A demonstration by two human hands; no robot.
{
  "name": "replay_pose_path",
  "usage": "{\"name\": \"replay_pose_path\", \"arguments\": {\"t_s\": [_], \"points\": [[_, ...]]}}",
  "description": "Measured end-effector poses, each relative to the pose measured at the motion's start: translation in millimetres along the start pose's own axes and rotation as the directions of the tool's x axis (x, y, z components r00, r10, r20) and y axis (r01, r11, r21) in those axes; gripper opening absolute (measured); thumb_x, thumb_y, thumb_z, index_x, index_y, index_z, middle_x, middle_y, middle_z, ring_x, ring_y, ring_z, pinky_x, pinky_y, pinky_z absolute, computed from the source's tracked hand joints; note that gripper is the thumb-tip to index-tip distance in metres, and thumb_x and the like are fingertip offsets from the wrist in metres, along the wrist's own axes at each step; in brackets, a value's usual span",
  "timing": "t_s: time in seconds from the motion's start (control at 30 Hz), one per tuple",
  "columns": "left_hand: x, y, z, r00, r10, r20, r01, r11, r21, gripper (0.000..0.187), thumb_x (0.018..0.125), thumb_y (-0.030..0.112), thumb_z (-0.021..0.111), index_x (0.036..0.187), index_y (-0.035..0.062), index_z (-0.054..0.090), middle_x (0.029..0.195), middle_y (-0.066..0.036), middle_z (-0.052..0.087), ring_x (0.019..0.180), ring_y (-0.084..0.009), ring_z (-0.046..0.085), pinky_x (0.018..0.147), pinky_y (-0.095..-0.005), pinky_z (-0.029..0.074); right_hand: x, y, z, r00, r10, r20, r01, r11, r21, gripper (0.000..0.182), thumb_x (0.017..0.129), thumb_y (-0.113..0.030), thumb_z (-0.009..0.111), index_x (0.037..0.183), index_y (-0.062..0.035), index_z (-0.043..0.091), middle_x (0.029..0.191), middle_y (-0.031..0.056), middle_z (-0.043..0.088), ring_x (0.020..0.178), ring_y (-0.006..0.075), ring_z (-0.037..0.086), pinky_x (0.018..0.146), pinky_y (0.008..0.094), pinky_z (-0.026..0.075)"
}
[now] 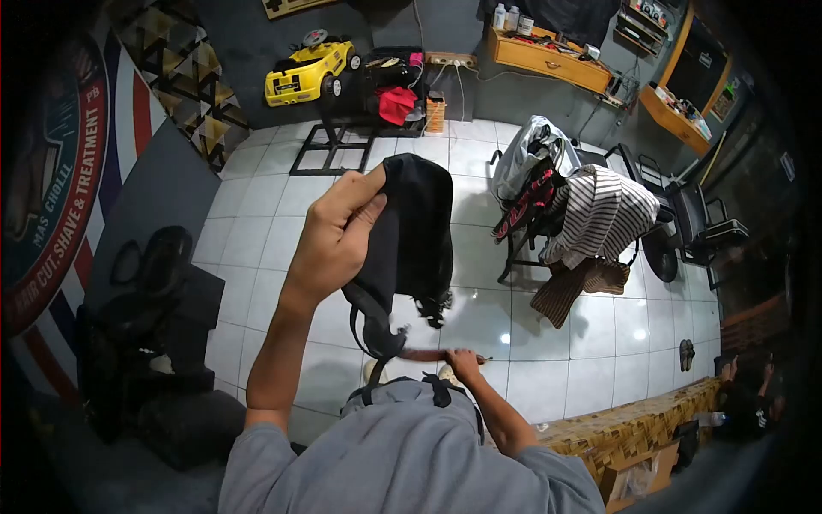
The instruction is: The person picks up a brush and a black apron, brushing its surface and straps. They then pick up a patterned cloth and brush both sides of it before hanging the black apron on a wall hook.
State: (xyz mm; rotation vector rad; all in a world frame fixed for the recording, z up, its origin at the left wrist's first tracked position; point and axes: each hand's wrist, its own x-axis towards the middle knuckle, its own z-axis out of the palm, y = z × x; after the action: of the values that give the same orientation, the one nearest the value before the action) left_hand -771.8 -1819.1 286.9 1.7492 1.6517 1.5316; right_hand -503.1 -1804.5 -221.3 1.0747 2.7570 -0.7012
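A black cloth item with a strap hangs from my left hand, raised in front of me, its fingers pinched on the upper left edge. The strap curls down at the lower left of the cloth. Lower down, close to my body, my right hand is closed on a thin brown strip, which runs left toward the black strap. Whether the strip and the strap are joined, I cannot tell.
Striped cloths drape over a chair at right, beside a grey plastic bag. A yellow toy car is at the back left. A wooden drawer shelf is on the wall. A patterned bench and another person are at lower right.
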Motion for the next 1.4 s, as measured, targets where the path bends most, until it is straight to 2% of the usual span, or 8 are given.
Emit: {"name": "replay_pose_path", "arguments": {"t_s": [0.6,0.8,0.9,1.0,1.1,1.17,1.27,1.4], "points": [[-3,1,17,0.996,0.016,0.085,-0.015,1.0,-0.013,0.022,0.089,0.001,0.052,0.11,-0.0046,0.055,0.075,-0.009,0.049,0.068,-0.0151,0.048,0.063,-0.0249,0.04,79,-170,-273,0.736,0.047,-0.675,0.67,0.09,0.737,0.038,0.098,-0.038,0.04,0.083,-0.0042,0.047,0.071,-0.0017,0.041,0.064,0.0087,0.037,0.056,0.0242,0.032],[-11,15,2,0.998,0.026,-0.056,-0.034,0.987,-0.159,0.027,0.094,0.006,0.05,0.118,-0.0057,0.053,0.076,-0.001,0.045,0.069,-0.0078,0.041,0.062,-0.0197,0.035,56,-121,-196,0.946,-0.274,-0.174,0.3,0.537,0.788,0.027,0.088,-0.024,0.059,0.098,0.0013,0.061,0.079,0.0084,0.059,0.075,0.0145,0.054,0.069,0.0294,0.045],[-12,11,-2,0.995,0.01,-0.102,-0.025,0.99,-0.141,0.029,0.094,0.007,0.049,0.119,-0.0057,0.053,0.075,-0.001,0.045,0.069,-0.0071,0.04,0.062,-0.0193,0.034,47,-76,-116,0.716,-0.434,-0.546,0.668,0.654,0.356,0.03,0.087,-0.032,0.061,0.096,-0.0031,0.064,0.086,0.013,0.065,0.083,0.0296,0.062,0.078,0.0383,0.048],[-13,8,0,0.998,0.026,-0.049,-0.032,0.993,-0.112,0.029,0.093,0.005,0.051,0.12,-0.0064,0.053,0.075,-0.001,0.046,0.069,-0.0075,0.04,0.062,-0.0195,0.035,32,-17,-6,0.972,-0.208,-0.114,0.181,0.961,-0.21,0.047,0.087,-0.057,0.047,0.094,-0.0129,0.063,0.108,0.0122,0.057,0.088,0.0316,0.061,0.08,0.0457,0.048],[-14,4,2,1.0,-0.003,0.017,0.005,0.995,-0.101,0.029,0.091,0.003,0.052,0.119,-0.0062,0.053,0.075,-0.004,0.048,0.069,-0.0097,0.043,0.063,-0.0212,0.038,21,-43,-40,0.998,-0.061,0.008,0.059,0.991,0.123,0.048,0.085,-0.059,0.051,0.089,-0.0117,0.06,0.085,0.0139,0.06,0.081,0.0286,0.062,0.075,0.0405,0.048],[-14,2,0,0.997,-0.019,0.071,0.023,0.998,-0.06,0.029,0.09,0.003,0.054,0.118,-0.0055,0.054,0.075,-0.007,0.051,0.068,-0.0125,0.046,0.064,-0.0229,0.04,14,-76,-67,0.979,0.105,-0.173,0.06,0.667,0.743,0.041,0.092,-0.045,0.051,0.085,-0.0044,0.057,0.069,0.004,0.056,0.069,0.0163,0.057,0.063,0.032,0.044],[-15,7,-2,0.96,-0.013,0.28,-0.007,0.997,0.071,0.032,0.091,0.004,0.052,0.122,-0.0034,0.052,0.08,-0.006,0.053,0.074,-0.0104,0.047,0.066,-0.0225,0.039,21,-111,-128,0.989,0.084,0.122,-0.139,0.237,0.962,0.043,0.095,-0.046,0.042,0.084,-0.0062,0.052,0.067,-0.0006,0.045,0.059,0.0104,0.041,0.054,0.0253,0.034],[-18,8,5,0.938,0.018,0.346,-0.054,0.994,0.095,0.035,0.087,0.003,0.055,0.122,-0.0045,0.052,0.083,-0.012,0.056,0.075,-0.0174,0.052,0.071,-0.0275,0.043,31,-167,-218,0.944,-0.178,-0.279,0.294,0.065,0.954,0.057,0.093,-0.058,0.035,0.088,-0.0042,0.054,0.072,0.0002,0.048,0.065,0.0108,0.045,0.059,0.0259,0.037]]}}
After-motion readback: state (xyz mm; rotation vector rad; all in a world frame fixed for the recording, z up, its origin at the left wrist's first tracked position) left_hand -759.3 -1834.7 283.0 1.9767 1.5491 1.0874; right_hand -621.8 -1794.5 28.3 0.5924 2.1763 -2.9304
